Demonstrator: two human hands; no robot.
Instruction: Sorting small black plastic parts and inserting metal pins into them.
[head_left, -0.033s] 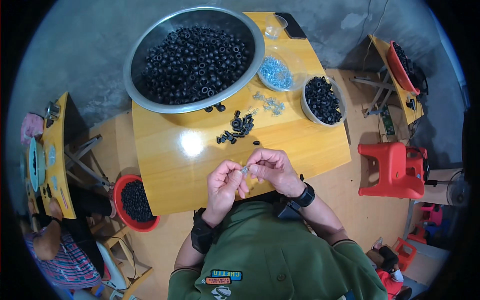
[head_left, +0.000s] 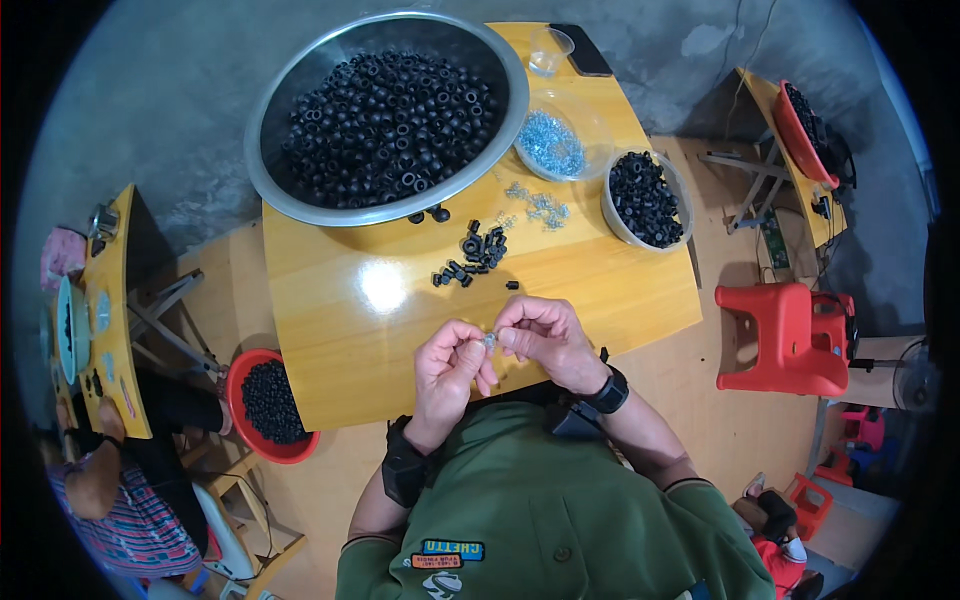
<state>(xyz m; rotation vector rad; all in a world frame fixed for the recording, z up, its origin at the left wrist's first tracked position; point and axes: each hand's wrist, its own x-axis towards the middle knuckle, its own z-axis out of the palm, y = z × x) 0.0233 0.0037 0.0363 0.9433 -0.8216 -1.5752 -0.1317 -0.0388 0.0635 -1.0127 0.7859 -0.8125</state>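
My left hand (head_left: pixel 450 367) and my right hand (head_left: pixel 548 340) meet above the near edge of the yellow table. Their thumbs and fingers pinch a tiny pale, shiny piece (head_left: pixel 490 341) between them; its exact kind is too small to make out. Just beyond my hands lies a single black cylindrical part (head_left: pixel 512 285). A loose pile of small black parts (head_left: pixel 483 250) is farther off, with scattered tiny clear or silvery pieces (head_left: pixel 545 208) to its right. Similar shiny bluish pieces (head_left: pixel 553 145) fill a clear plastic tub behind them.
A large metal basin (head_left: pixel 262 175) of black caps takes up the far left. On the right is a clear tub (head_left: pixel 688 215) of black parts, with a small cup (head_left: pixel 546 58) and dark phone (head_left: pixel 582 50) behind. A red basin (head_left: pixel 236 410) and red stool (head_left: pixel 780 340) flank the table. Another person (head_left: pixel 130 500) sits left.
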